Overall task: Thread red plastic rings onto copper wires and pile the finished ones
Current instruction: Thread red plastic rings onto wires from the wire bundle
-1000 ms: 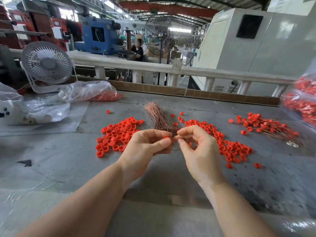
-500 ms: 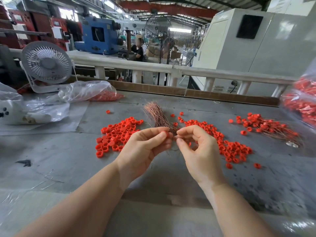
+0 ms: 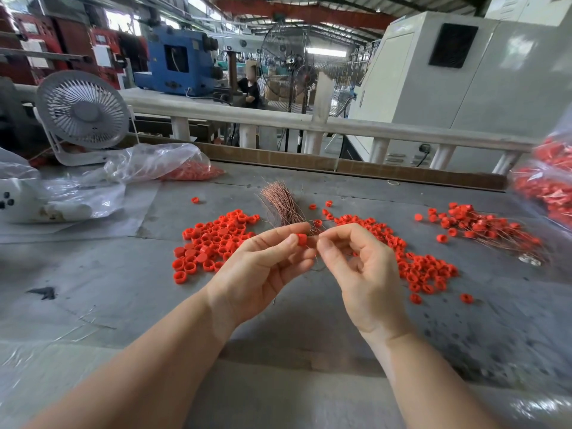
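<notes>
My left hand (image 3: 260, 267) pinches a red ring (image 3: 301, 239) with its hole turned toward my right hand (image 3: 362, 267), whose fingers (image 3: 325, 243) clamp a thin copper wire (image 3: 316, 258), probably for threading. Finished ones (image 3: 483, 227) pile at two o'clock on the bench (image 3: 93, 289).

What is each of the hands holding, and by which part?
Left hand pinches a red ring by its sides. Right hand pinches a thin copper wire near its end.

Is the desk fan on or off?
Looks off. The fan shows each blade sharp and separate behind its grille, with no spin blur. Its switch and any indicator light are not visible, so power state itself cannot be confirmed.
</notes>
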Action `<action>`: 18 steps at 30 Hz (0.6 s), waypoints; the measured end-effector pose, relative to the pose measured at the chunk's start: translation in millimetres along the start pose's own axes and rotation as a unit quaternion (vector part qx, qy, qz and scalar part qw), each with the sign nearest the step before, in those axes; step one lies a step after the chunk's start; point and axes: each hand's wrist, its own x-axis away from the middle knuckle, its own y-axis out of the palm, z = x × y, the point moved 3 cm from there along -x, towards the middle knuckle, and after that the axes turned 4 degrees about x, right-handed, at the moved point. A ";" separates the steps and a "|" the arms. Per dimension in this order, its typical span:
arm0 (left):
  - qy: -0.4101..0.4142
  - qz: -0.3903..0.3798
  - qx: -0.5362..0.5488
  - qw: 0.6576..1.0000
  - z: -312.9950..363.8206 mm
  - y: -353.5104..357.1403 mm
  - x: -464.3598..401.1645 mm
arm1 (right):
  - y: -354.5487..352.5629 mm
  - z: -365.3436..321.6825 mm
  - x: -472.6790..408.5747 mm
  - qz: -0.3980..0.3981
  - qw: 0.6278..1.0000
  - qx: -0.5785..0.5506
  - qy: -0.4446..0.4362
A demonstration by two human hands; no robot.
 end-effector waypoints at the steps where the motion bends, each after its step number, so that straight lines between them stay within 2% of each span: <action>1: -0.001 0.000 -0.001 1.000 -0.2 0.1 0.0 | 0.9 -0.5 0.5 -0.008 1.000 0.003 -0.003; 9: -0.011 -0.016 -0.008 1.000 -1.8 0.3 -0.3 | 1.3 -0.2 0.3 -0.005 0.999 0.040 -0.020; 18: 0.040 -0.019 -0.050 0.998 -4.7 -2.2 -2.4 | 1.4 2.4 -0.1 -0.002 0.999 0.036 -0.005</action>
